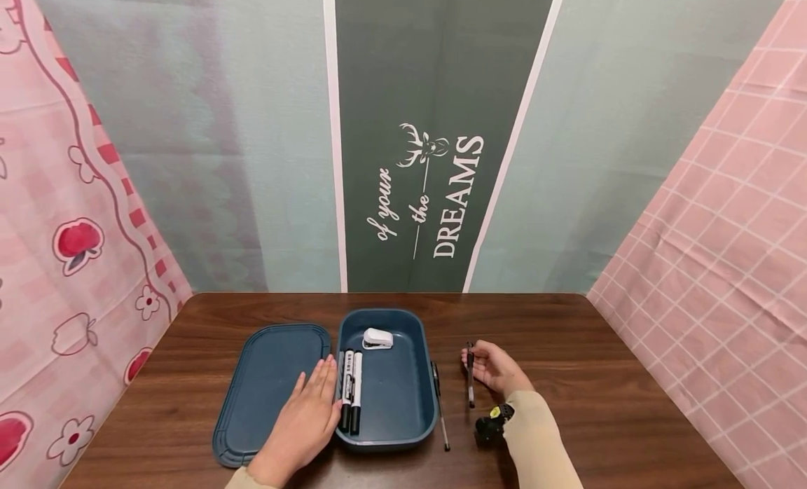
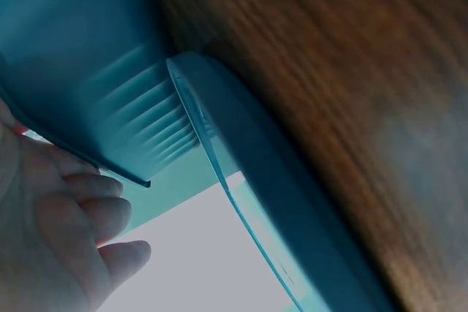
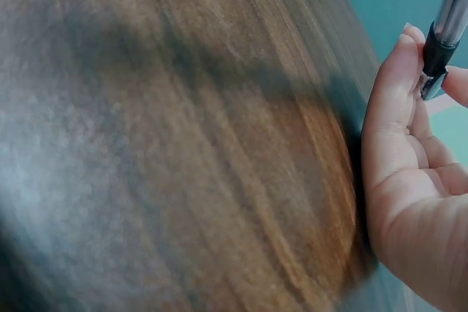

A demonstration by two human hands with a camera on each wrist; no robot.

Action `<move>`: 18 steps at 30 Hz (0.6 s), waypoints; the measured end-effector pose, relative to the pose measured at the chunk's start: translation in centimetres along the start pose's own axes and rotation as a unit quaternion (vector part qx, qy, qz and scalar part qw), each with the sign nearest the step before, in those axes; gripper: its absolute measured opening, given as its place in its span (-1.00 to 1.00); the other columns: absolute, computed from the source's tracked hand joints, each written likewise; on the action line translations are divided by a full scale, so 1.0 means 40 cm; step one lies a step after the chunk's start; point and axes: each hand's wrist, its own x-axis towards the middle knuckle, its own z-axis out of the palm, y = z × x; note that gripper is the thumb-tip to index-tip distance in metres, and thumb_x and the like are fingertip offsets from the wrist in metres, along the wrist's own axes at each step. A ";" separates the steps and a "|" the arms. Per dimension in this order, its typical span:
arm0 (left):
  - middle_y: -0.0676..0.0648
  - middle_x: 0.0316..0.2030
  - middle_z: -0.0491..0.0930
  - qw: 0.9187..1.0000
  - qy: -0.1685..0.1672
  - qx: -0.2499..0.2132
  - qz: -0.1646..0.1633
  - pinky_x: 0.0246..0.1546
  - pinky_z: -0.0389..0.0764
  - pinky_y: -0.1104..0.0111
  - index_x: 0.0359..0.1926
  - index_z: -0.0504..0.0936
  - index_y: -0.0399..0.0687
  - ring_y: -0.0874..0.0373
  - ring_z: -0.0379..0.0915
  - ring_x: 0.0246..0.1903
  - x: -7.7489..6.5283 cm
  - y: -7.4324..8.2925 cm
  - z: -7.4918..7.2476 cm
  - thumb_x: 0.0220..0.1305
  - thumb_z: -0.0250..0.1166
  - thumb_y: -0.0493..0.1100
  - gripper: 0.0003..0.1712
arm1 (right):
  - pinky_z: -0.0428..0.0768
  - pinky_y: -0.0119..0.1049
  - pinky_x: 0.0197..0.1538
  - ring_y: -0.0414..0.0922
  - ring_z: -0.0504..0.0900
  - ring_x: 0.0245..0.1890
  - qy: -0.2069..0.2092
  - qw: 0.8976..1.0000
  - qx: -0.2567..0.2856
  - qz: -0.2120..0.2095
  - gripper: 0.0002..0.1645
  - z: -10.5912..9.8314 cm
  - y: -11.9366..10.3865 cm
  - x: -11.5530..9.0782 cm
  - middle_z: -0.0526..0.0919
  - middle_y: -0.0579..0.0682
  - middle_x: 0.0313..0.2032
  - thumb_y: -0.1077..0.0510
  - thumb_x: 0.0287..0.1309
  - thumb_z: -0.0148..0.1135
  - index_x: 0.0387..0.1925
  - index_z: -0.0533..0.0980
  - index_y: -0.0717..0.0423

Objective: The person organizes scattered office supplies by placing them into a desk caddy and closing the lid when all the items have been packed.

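R hand (image 1: 494,368) pinches slim pen (image 1: 470,382), lower right of ctr
L hand (image 1: 307,410) straight-fingered, by rounded blue plastic box (image 1: 394,398), btm ctr, w/ markers (image 1: 357,385), white stapler (image 1: 378,338).

Brown wood-grain table (image 1: 536,335) — flat blue lid (image 1: 277,377), open blue box (image 1: 392,398), slim pen (image 1: 441,406) just beside.

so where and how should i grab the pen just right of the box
Probably pinch the pen mid-barrel, coming from above and the right: it is thin and lies lengthwise beside the box, whose wall stands close on its left at the far end, while a strip of tabletop shows along its right side.
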 end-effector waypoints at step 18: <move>-0.31 0.31 0.23 1.000 -0.010 -0.002 -0.004 0.24 0.19 -0.05 0.30 0.27 -0.44 -0.12 0.13 0.32 -0.002 -0.001 -0.004 0.31 0.13 -0.12 -0.36 | 0.60 -0.40 -0.21 -0.22 0.62 -0.42 -0.018 0.995 0.098 0.025 -0.60 0.046 -0.008 0.012 0.67 0.01 -0.42 0.31 0.26 -0.20 -0.49 0.58 0.22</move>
